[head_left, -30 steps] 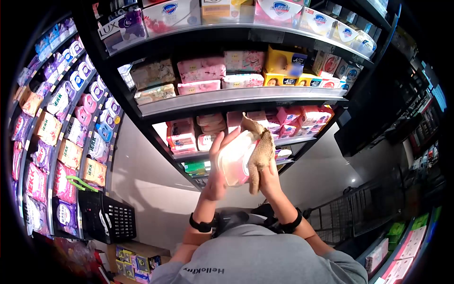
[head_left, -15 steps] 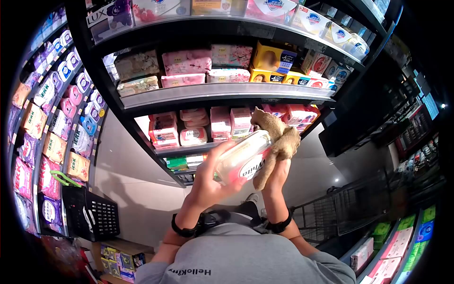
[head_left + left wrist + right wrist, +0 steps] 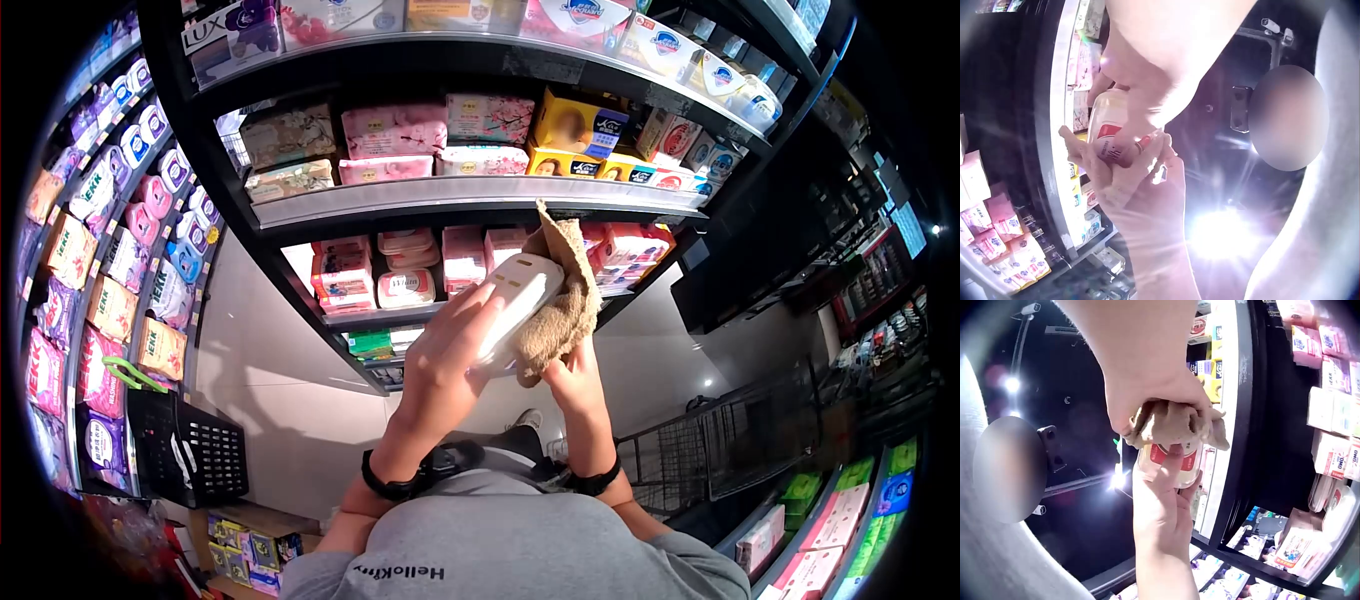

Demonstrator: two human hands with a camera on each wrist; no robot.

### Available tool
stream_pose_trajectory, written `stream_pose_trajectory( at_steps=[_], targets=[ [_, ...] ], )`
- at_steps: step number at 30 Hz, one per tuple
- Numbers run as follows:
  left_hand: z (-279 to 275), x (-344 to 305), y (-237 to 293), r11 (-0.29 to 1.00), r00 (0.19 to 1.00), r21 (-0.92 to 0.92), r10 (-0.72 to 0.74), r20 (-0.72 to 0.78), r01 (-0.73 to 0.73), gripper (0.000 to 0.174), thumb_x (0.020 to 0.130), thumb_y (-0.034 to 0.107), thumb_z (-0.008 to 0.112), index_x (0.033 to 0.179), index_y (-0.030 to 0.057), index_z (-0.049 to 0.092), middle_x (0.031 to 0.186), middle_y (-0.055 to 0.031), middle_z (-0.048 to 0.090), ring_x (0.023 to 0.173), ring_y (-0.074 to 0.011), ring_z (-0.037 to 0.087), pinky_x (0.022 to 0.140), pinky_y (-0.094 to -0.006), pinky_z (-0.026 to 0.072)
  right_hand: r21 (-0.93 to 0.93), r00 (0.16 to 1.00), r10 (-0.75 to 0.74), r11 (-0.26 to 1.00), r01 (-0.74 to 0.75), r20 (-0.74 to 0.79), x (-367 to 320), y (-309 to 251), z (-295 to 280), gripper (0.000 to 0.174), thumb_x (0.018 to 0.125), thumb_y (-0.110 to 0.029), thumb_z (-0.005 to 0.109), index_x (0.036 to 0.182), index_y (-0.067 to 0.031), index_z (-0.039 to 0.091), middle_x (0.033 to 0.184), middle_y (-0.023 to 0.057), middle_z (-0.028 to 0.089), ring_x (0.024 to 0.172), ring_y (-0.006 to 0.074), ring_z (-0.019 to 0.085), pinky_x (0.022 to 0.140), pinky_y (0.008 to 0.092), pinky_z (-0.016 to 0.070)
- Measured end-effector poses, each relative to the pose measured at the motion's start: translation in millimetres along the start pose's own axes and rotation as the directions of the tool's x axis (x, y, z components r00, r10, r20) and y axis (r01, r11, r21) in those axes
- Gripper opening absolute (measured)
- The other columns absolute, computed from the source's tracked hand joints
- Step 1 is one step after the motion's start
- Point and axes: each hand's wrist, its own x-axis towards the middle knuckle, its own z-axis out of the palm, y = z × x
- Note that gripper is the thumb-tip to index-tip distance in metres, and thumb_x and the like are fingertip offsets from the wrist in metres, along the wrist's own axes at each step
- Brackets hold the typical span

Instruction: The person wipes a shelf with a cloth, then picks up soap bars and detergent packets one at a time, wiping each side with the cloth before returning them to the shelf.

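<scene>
A pale plastic soap pack (image 3: 522, 290) is held in my left hand (image 3: 440, 355), its plain side with small slots facing up in the head view. My right hand (image 3: 578, 385) grips a tan cloth (image 3: 570, 300) that covers the pack's right end. In the left wrist view the pack (image 3: 1110, 111) shows a red label, partly hidden by my fingers. From the right wrist, the bunched cloth (image 3: 1169, 424) lies over the pack's end, and my left thumb (image 3: 1172, 464) presses the label side.
A shelf rack (image 3: 480, 205) with boxed and wrapped soaps stands in front. Detergent bags (image 3: 90, 365) line the left shelves. A black basket (image 3: 195, 450) sits on the floor at left, a wire cart (image 3: 715, 450) at right. Cartons (image 3: 250, 550) lie lower left.
The pack has been turned so its printed label no longer faces the head camera. The cloth has shifted from the pack's side around its right end. The head view has swung slightly right.
</scene>
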Motion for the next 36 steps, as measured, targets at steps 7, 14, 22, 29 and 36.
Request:
stream_pose_trajectory(
  at_steps=[7, 14, 22, 29, 36],
  targets=[
    [2.4, 3.6, 8.0, 0.987, 0.997, 0.143, 0.072, -0.035, -0.067, 0.045, 0.063, -0.006, 0.058, 0.106, 0.0035, 0.057, 0.109, -0.0152, 0.057, 0.101, -0.0327, 0.055, 0.083, -0.0382, 0.0466, 0.072, 0.994, -0.041, 0.996, 0.049, -0.1, 7.7, -19.4, 14.4, 0.065, 0.066, -0.006, 0.054, 0.126, 0.0022, 0.03, 0.113, 0.0083, 0.046, 0.102, 0.0151, 0.048, 0.086, 0.0281, 0.0415],
    [-3.1, 5.6, 16.6, 0.943, 0.987, 0.295, 0.163, -0.012, -0.152, 0.037, 0.063, -0.003, 0.062, 0.099, 0.0045, 0.059, 0.105, -0.0137, 0.059, 0.098, -0.0295, 0.057, 0.077, -0.0347, 0.0491, 0.451, 0.983, -0.022, 0.886, 0.104, -0.184, 9.7, -4.1, 0.9, 0.056, 0.074, -0.012, 0.06, 0.122, -0.0018, 0.033, 0.107, 0.0083, 0.05, 0.097, 0.0185, 0.052, 0.086, 0.033, 0.0435],
    [7.0, -0.2, 13.6, 0.972, 0.992, 0.231, 0.079, -0.1, -0.054, 0.041, 0.065, -0.009, 0.055, 0.103, 0.0027, 0.059, 0.109, -0.0134, 0.057, 0.103, -0.0322, 0.052, 0.084, -0.0387, 0.043, 0.267, 0.99, 0.062, 0.963, -0.027, -0.124, 1.8, 1.1, 9.4, 0.046, 0.074, -0.01, 0.057, 0.116, -0.0002, 0.04, 0.106, 0.0074, 0.052, 0.097, 0.0139, 0.052, 0.085, 0.0277, 0.0415],
    [6.1, -0.7, 5.8, 0.956, 0.988, 0.258, 0.15, -0.033, -0.136, 0.042, 0.064, -0.008, 0.055, 0.104, 0.0026, 0.059, 0.11, -0.0118, 0.056, 0.105, -0.031, 0.05, 0.084, -0.042, 0.0427, 0.288, 0.984, 0.1, 0.956, -0.054, -0.147, 2.9, -8.6, 17.7, 0.051, 0.072, -0.003, 0.052, 0.12, 0.0005, 0.035, 0.107, 0.0067, 0.05, 0.098, 0.0146, 0.051, 0.085, 0.028, 0.0415],
    [3.8, -1.2, 6.7, 0.934, 0.989, 0.329, 0.149, -0.001, -0.141, 0.036, 0.065, -0.009, 0.057, 0.098, 0.0038, 0.062, 0.107, -0.0082, 0.059, 0.104, -0.0293, 0.052, 0.084, -0.0398, 0.0425, 0.379, 0.96, 0.115, 0.925, -0.009, -0.257, 11.9, -8.5, 22.5, 0.053, 0.071, 0.0, 0.048, 0.123, -0.0018, 0.034, 0.106, 0.0068, 0.049, 0.094, 0.0147, 0.052, 0.082, 0.0267, 0.0432]
  ],
)
